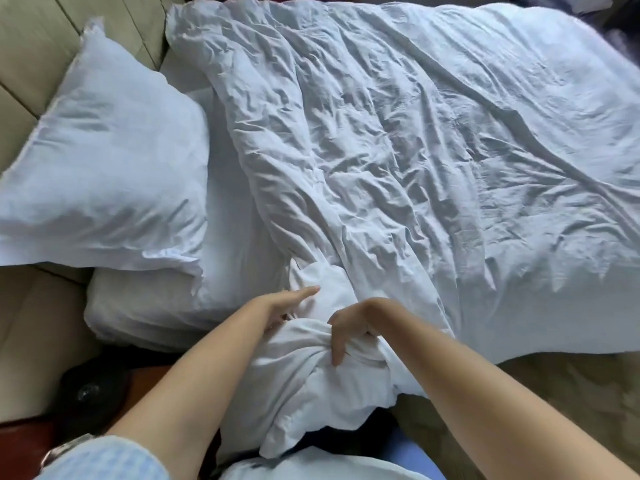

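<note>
Our right hand (349,329) has its fingers curled tight round a bunched-up corner of the white duvet (398,150). Our left hand (284,304) is just beside it. Its fingers are stretched out long and touch the same crumpled cloth. Some fingertips are tucked under a fold, so we cannot see them. The rest of the duvet spreads out wrinkly, far past our fingertips, over the bed sheet (232,209). A big white pillow (104,161) lies to the left of our left fingers, apart from them.
</note>
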{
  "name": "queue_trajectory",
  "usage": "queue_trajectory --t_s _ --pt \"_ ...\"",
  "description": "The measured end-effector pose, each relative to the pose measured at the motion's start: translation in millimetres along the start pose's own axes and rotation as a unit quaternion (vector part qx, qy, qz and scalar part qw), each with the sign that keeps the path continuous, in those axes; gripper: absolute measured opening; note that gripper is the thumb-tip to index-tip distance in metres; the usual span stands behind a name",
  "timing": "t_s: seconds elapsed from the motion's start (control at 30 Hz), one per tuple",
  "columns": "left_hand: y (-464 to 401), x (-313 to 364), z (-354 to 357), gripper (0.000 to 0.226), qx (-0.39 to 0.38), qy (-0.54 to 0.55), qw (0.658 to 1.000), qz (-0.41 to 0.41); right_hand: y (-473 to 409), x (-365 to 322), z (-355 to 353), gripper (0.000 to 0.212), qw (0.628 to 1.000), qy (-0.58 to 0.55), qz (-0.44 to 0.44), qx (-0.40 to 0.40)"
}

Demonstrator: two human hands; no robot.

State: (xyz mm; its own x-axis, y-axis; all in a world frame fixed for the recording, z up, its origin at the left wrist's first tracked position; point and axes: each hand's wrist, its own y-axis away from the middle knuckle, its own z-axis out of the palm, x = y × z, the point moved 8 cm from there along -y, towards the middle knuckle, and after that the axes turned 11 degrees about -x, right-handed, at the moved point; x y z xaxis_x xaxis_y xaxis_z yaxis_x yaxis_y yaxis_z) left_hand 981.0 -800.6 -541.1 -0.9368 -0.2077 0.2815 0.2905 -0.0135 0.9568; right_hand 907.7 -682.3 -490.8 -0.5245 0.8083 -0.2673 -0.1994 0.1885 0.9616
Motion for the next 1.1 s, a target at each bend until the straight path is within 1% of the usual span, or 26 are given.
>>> queue_trajectory --t_s 0.03,0.07,0.13,0.17,0.23,0.3,0.37,0.43,0.47,0.5,0.53,0.57,0.63,0.67,0.7,0.73,0.77,0.8,0.83,0.87,0.9,0.93,1.0,1.03,1.07,1.1 --pt "-4.5 -6.4 7.3 0.105 -0.020 -0.012 1.000 -0.019 -1.3 3.0 4.5 0.043 1.000 -0.012 -0.001 -0.003" --pt "-5.5 -9.5 13.2 0.092 -0.030 -0.029 0.999 -0.025 -1.0 6.0 8.9 0.041 1.000 -0.022 -0.002 -0.005" --pt "-8.2 -8.8 13.7 0.050 -0.006 -0.051 0.999 -0.001 3.3 11.1 15.8 0.042 0.999 -0.040 -0.015 -0.003" --pt "-6.6 -7.1 12.3 0.035 0.010 -0.058 0.998 0.010 7.4 13.4 18.6 0.044 0.999 -0.047 -0.027 -0.004" --pt "0.3 -7.4 9.0 0.023 0.043 -0.049 0.997 0.029 17.7 17.3 24.1 0.045 0.997 -0.052 -0.058 -0.009" --pt "13.8 -9.2 11.9 0.020 0.068 -0.042 0.996 0.047 29.4 21.4 31.3 0.045 0.994 -0.059 -0.094 -0.019" --pt "28.7 -11.5 24.2 0.023 0.056 -0.026 0.996 0.067 38.4 29.0 42.5 0.048 0.989 -0.069 -0.130 -0.026" --pt "45.9 -12.6 38.1 0.012 0.033 -0.002 0.996 0.088 40.1 42.0 55.8 0.059 0.982 -0.098 -0.159 -0.040" --pt "54.5 -13.5 43.6 0.016 0.023 0.001 0.994 0.103 39.9 48.5 62.7 0.062 0.977 -0.120 -0.168 -0.051" --pt "61.5 -17.1 45.0 0.025 0.023 -0.001 0.993 0.116 41.0 52.5 68.1 0.059 0.974 -0.135 -0.175 -0.053" --pt "72.3 -21.3 49.4 0.031 0.027 -0.006 0.992 0.125 43.9 54.2 70.7 0.051 0.969 -0.154 -0.190 -0.040" --pt "83.6 -27.0 52.8 0.031 0.039 -0.010 0.991 0.130 48.4 54.8 68.4 0.043 0.962 -0.180 -0.204 -0.001" --pt "104.8 -39.3 58.8 0.014 0.074 -0.005 0.988 0.137 59.2 56.7 54.6 0.034 0.935 -0.251 -0.228 0.106" --pt "113.9 -44.7 61.6 0.016 0.090 0.004 0.985 0.144 62.6 54.7 51.6 0.032 0.921 -0.278 -0.238 0.130" --pt "120.4 -48.2 63.1 0.022 0.110 0.017 0.981 0.156 67.0 49.0 54.7 0.035 0.918 -0.285 -0.243 0.128" --pt "124.6 -49.6 65.3 0.020 0.122 0.035 0.977 0.174 69.1 41.3 61.0 0.041 0.924 -0.270 -0.245 0.113" --pt "127.3 -49.1 68.2 0.016 0.132 0.053 0.971 0.193 70.2 33.6 68.6 0.049 0.934 -0.240 -0.244 0.104" --pt "129.2 -47.4 71.5 0.020 0.140 0.067 0.964 0.214 67.2 26.0 74.8 0.061 0.941 -0.211 -0.243 0.108" --pt "130.8 -44.9 75.5 0.022 0.146 0.085 0.957 0.237 67.8 19.2 80.4 0.076 0.942 -0.187 -0.248 0.124" --pt "132.1 -41.3 80.8 0.018 0.154 0.104 0.947 0.261 64.2 12.9 82.0 0.090 0.938 -0.173 -0.260 0.148" --pt "131.7 -38.6 85.2 0.016 0.163 0.118 0.938 0.284 62.6 7.7 81.6 0.097 0.931 -0.161 -0.274 0.180" --pt "128.8 -37.8 88.7 0.017 0.173 0.135 0.929 0.297 61.6 3.1 80.0 0.093 0.920 -0.151 -0.298 0.203" --pt "123.6 -42.2 100.0 0.021 0.166 0.187 0.919 0.304 55.7 3.7 72.4 0.061 0.904 -0.147 -0.317 0.247" --pt "120.2 -47.0 103.9 0.023 0.151 0.227 0.915 0.298 57.7 9.1 70.5 0.045 0.903 -0.152 -0.298 0.270" --pt "112.2 -52.6 105.4 0.027 0.126 0.281 0.905 0.295 55.6 16.1 65.9 0.035 0.902 -0.156 -0.276 0.294" --pt "104.5 -56.9 105.7 0.030 0.103 0.328 0.892 0.292 55.7 23.3 62.2 0.033 0.900 -0.161 -0.256 0.313"
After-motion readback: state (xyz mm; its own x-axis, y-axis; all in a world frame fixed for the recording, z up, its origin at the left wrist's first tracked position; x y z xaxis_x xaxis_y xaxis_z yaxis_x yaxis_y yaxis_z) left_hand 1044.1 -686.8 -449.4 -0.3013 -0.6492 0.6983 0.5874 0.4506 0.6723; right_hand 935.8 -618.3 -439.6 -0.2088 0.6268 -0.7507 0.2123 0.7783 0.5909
